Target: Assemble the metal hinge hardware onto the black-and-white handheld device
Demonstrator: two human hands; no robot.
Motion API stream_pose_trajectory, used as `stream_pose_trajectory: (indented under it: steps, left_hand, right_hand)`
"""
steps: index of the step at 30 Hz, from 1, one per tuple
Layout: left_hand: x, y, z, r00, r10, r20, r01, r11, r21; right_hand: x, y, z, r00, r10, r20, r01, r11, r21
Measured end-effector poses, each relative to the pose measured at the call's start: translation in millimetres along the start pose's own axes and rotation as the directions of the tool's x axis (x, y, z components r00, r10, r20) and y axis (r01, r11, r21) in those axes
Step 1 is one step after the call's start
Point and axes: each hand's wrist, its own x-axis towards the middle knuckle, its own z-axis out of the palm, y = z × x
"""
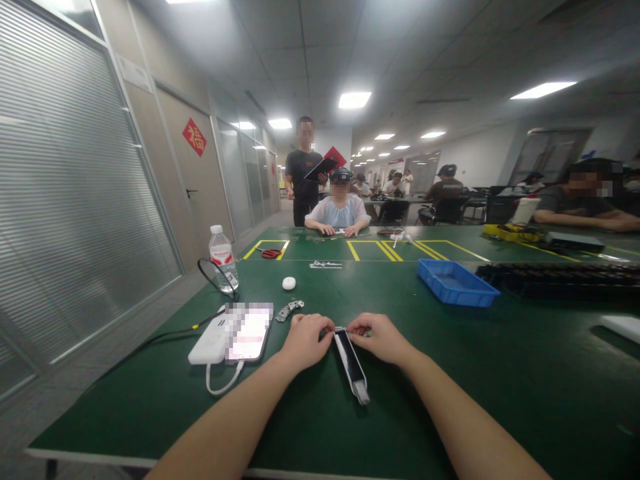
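A long, narrow object with a black face and a white rim (351,360) lies on the green table, its far end turned away from me. A pale, crumpled-looking piece (361,392) sits at its near end; its kind is unclear. My left hand (309,335) is closed, thumb and fingers pinching the far left corner. On the opposite side, my right hand (376,337) is closed too, its fingertips at the far right corner. Exactly what the fingertips grip there is too small to make out. Just beyond my left hand rests a curved grey metal-looking strip (289,310).
A phone (253,333) and white power bank (210,340) with a cable lie left, near a water bottle (223,260). A white earphone case (289,283), red scissors (271,253) and a blue tray (457,283) stand farther off. Across the table sits a person (340,210).
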Motion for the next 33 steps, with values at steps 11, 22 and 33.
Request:
stream_pose_trajectory:
  steps: [11,22,33]
  left_hand:
    - [1.1,-3.3,2.7,1.0,-0.001,0.021,0.001,1.0,0.024]
    - [2.5,-6.6,5.6,1.0,-0.009,0.012,0.009,1.0,-0.001]
    - [2.7,-6.5,6.5,1.0,-0.019,0.009,0.019,1.0,-0.017]
  right_hand:
    - [1.7,-4.0,-2.1,0.995,0.05,-0.083,-0.056,0.996,-0.072]
    - [1.9,7.1,-3.2,0.996,0.041,-0.084,-0.053,0.987,-0.15]
    - [3.7,11.1,2.8,0.99,0.086,-0.109,-0.094,0.994,-0.065]
